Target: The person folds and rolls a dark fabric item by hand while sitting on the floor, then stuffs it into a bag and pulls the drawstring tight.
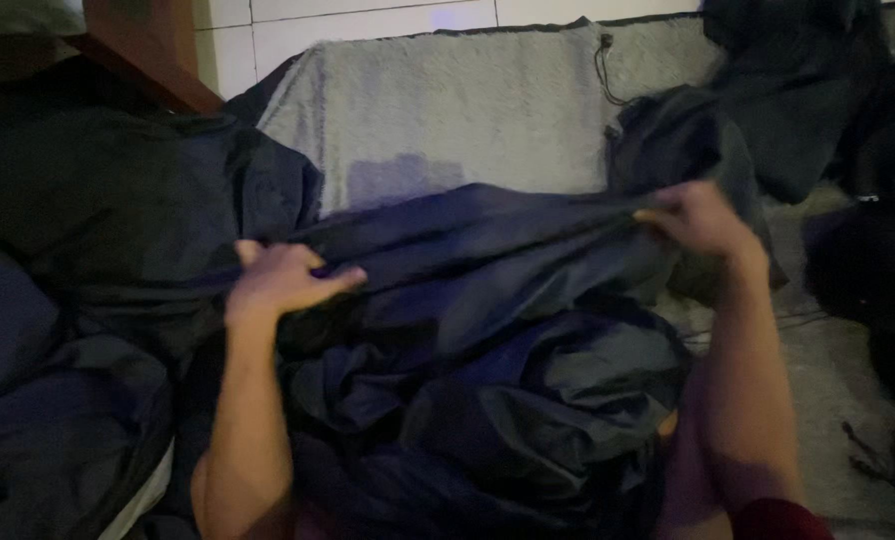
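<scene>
A: Where is the dark navy cloth (488,250) lying relative to the two hands?

B: It is stretching between them. The left hand (283,280) is pinching one end of a taut fold, fingers curled closed over the fabric. The right hand (698,218) is gripping the other end, closed tight on the edge, a little higher and farther from the body.

A: So which way is the long axis running?

B: Side to side across the view, rising slightly toward the right hand. The rest of the cloth is bunching in a loose heap (528,400) below the fold, between the forearms and close to the body.

A: Which hand is nearer to the heap?

B: Both are sitting above it; the left one is looking slightly nearer. Beyond the fold, a grey fleecy blanket (448,110) is spreading flat toward the white tiled wall (368,20). More dark fabric (88,200) is piling up to the left.
</scene>
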